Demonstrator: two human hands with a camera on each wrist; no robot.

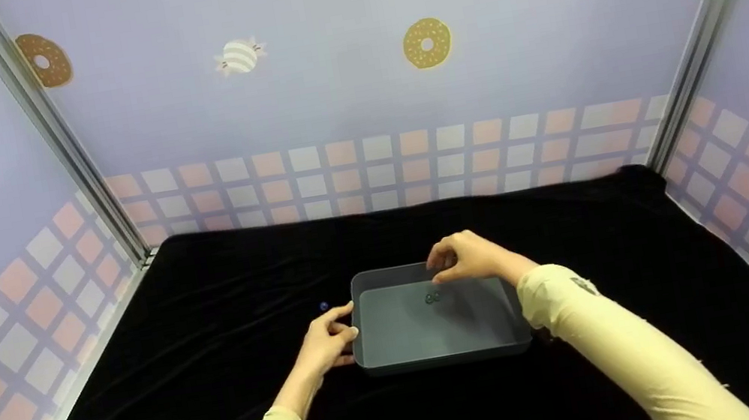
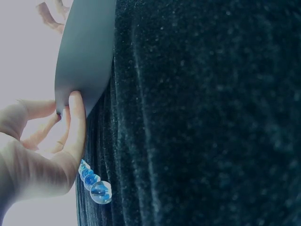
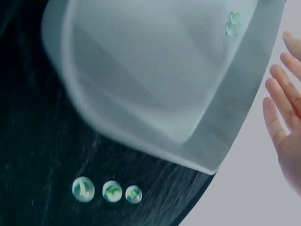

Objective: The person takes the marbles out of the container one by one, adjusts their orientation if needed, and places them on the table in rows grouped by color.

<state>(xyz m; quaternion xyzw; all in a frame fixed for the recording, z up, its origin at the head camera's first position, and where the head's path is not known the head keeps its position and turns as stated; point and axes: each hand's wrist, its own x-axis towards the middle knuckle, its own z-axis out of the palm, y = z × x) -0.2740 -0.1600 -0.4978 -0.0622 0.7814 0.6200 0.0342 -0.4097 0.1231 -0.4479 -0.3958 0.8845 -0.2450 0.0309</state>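
A grey rectangular tray (image 1: 445,359) lies on black cloth in the head view. My left hand (image 1: 321,344) grips its left side, with fingertips on the rim and one finger against the outer wall in the left wrist view. Over the tray's far right part hovers my right hand (image 1: 469,255), its fingers apart and no object visible between them. Below it, two green marbles (image 1: 432,297) sit on the tray floor. Several clear-and-blue marbles (image 2: 100,192) stand in a row by the left hand. Three clear-and-green marbles (image 3: 112,191) lie on the cloth outside the tray.
Black velvety cloth (image 1: 226,326) covers the table, with slight folds. Patterned panels (image 1: 355,91) enclose the back and both sides, joined by metal corner posts (image 1: 688,36). The right sleeve (image 1: 618,344) crosses the tray's right edge in the head view.
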